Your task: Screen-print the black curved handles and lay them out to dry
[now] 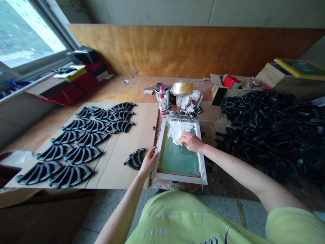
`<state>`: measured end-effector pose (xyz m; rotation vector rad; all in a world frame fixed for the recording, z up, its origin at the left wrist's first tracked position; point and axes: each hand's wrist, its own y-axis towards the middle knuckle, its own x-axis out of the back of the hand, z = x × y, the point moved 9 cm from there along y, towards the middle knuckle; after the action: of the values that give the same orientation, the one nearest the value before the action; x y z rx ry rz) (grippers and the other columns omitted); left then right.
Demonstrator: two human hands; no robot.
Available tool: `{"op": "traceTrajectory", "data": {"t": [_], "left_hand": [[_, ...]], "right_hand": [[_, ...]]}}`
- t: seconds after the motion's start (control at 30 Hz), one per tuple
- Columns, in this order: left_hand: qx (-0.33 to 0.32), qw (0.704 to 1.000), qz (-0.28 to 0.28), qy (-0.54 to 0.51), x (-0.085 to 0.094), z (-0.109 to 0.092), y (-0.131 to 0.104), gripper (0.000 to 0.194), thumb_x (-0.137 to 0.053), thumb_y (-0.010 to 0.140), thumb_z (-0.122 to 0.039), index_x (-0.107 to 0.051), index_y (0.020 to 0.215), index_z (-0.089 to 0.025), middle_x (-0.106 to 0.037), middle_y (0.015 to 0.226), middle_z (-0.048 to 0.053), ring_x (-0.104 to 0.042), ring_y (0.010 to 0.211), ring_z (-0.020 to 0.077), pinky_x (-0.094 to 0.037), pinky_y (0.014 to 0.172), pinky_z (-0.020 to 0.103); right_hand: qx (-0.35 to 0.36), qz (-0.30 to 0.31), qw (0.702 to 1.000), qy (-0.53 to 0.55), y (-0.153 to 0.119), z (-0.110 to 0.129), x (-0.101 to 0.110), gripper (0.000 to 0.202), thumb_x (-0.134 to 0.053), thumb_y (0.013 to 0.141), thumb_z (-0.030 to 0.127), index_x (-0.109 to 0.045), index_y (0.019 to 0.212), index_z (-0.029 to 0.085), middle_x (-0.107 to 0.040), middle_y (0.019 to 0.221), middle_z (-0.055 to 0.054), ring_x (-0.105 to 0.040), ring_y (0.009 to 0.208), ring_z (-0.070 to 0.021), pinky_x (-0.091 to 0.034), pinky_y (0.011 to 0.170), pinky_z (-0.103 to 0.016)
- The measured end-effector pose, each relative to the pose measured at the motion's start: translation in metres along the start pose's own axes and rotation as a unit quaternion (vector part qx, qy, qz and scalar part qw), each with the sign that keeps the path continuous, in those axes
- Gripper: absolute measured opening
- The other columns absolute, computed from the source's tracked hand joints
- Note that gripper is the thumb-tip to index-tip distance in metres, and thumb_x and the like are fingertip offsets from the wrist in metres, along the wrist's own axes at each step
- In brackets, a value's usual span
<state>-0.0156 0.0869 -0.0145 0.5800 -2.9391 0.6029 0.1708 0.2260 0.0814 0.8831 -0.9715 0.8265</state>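
Observation:
A screen printing frame [203, 171] with green mesh [177, 163] lies in front of me, hinged at its far end. My left hand [149, 160] grips the frame's left edge, fingers and thumb closed on the rim. My right hand [191, 141] is over the mesh, its fingers closed around a small squeegee [175, 137] coated in white ink; much of the tool is hidden by ink and fingers. Thick white ink [181, 127] covers the mesh's far end. Just left of my left hand, a few curved black handle-like parts [135, 159] lie on cardboard.
Fanned rows of black curved parts [83, 139] cover the cardboard sheet [114, 166] at left. A big heap of them [274, 125] lies at right. Behind the frame stand a plastic bottle [161, 101], a tape roll [182, 88] and metal clamps [180, 113]. Boxes [274, 76] stand back right.

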Motion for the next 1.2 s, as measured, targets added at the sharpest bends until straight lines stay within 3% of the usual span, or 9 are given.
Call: {"op": "traceTrajectory", "data": {"t": [0.27,0.43,0.53,0.63,0.73,0.87,0.93,1.03,1.2], "left_hand": [[-0.008,0.998,0.047,-0.045,0.004,-0.059,-0.020,0.077,-0.066,0.073,-0.062,-0.053,0.137,-0.022,-0.068,0.078,0.000,-0.061,0.062,0.0142,-0.045,0.054,0.022],[-0.105,0.986,0.014,-0.130,0.008,-0.139,-0.018,0.063,-0.054,0.079,-0.069,-0.067,0.115,-0.019,-0.071,0.093,0.005,-0.066,0.073,0.0173,-0.050,0.061,0.026],[-0.187,0.964,0.031,-0.189,-0.001,-0.192,-0.005,0.056,-0.056,0.080,-0.064,-0.064,0.114,-0.020,-0.069,0.106,0.008,-0.067,0.090,0.0196,-0.054,0.070,0.029],[-0.178,0.959,0.044,-0.217,-0.014,-0.208,0.009,0.056,-0.049,0.084,-0.065,-0.063,0.109,-0.017,-0.069,0.098,0.010,-0.068,0.090,0.0195,-0.055,0.068,0.029],[-0.138,0.959,0.013,-0.247,-0.027,-0.177,0.010,0.057,-0.048,0.085,-0.066,-0.059,0.114,-0.018,-0.070,0.100,0.010,-0.068,0.084,0.0164,-0.054,0.064,0.025],[0.077,0.969,0.132,-0.194,-0.085,-0.074,-0.012,0.061,-0.061,0.079,-0.063,-0.057,0.118,-0.015,-0.071,0.105,0.014,-0.069,0.077,0.0185,-0.053,0.057,0.026],[0.125,0.964,0.142,-0.186,-0.092,-0.034,-0.026,0.061,-0.061,0.077,-0.065,-0.060,0.112,-0.014,-0.072,0.101,0.014,-0.070,0.079,0.0203,-0.052,0.055,0.026],[0.109,0.976,0.062,-0.180,-0.056,0.004,-0.033,0.058,-0.060,0.075,-0.067,-0.066,0.092,-0.012,-0.073,0.084,0.012,-0.069,0.072,0.0192,-0.049,0.052,0.024],[0.164,0.961,-0.202,-0.097,0.084,0.082,-0.046,0.048,-0.036,0.089,-0.054,-0.062,0.074,-0.016,-0.070,0.068,0.010,-0.065,0.059,0.0188,-0.052,0.053,0.029]], "right_hand": [[-0.200,-0.110,0.973,-0.016,0.065,-0.083,0.060,0.064,-0.075,0.078,0.026,-0.052,0.138,0.029,-0.067,0.103,-0.005,-0.061,0.088,-0.0206,-0.045,0.079,-0.029],[-0.339,-0.251,0.906,-0.010,-0.008,-0.149,0.104,0.033,-0.056,0.087,0.024,-0.062,0.119,0.021,-0.067,0.091,-0.005,-0.061,0.081,-0.0203,-0.046,0.076,-0.031],[-0.426,-0.244,0.871,0.020,-0.067,-0.166,0.078,0.018,-0.052,0.087,0.024,-0.064,0.099,0.018,-0.064,0.076,-0.003,-0.058,0.072,-0.0192,-0.046,0.072,-0.030],[-0.342,-0.140,0.927,0.062,-0.069,-0.133,0.019,0.023,-0.063,0.083,0.028,-0.062,0.104,0.018,-0.066,0.083,-0.003,-0.059,0.079,-0.0192,-0.047,0.077,-0.032],[-0.241,-0.053,0.968,0.035,-0.051,-0.080,-0.021,0.031,-0.072,0.078,0.026,-0.064,0.107,0.021,-0.065,0.100,-0.006,-0.058,0.097,-0.0218,-0.045,0.088,-0.036],[-0.228,-0.064,0.972,-0.004,-0.035,-0.016,-0.018,0.011,-0.064,0.087,0.025,-0.068,0.095,0.020,-0.063,0.095,-0.008,-0.055,0.098,-0.0228,-0.043,0.090,-0.037],[-0.153,-0.064,0.986,0.016,-0.029,0.027,-0.016,0.013,-0.061,0.089,0.026,-0.068,0.099,0.021,-0.063,0.094,-0.008,-0.055,0.098,-0.0222,-0.043,0.091,-0.036],[-0.062,-0.037,0.995,0.073,-0.038,0.061,-0.022,0.016,-0.061,0.090,0.025,-0.067,0.105,0.024,-0.066,0.097,-0.005,-0.057,0.098,-0.0200,-0.044,0.091,-0.033],[-0.356,-0.045,0.933,0.009,-0.132,-0.052,-0.029,0.017,-0.067,0.081,0.014,-0.062,0.097,0.019,-0.066,0.101,-0.009,-0.061,0.095,-0.0229,-0.046,0.083,-0.034]]}}
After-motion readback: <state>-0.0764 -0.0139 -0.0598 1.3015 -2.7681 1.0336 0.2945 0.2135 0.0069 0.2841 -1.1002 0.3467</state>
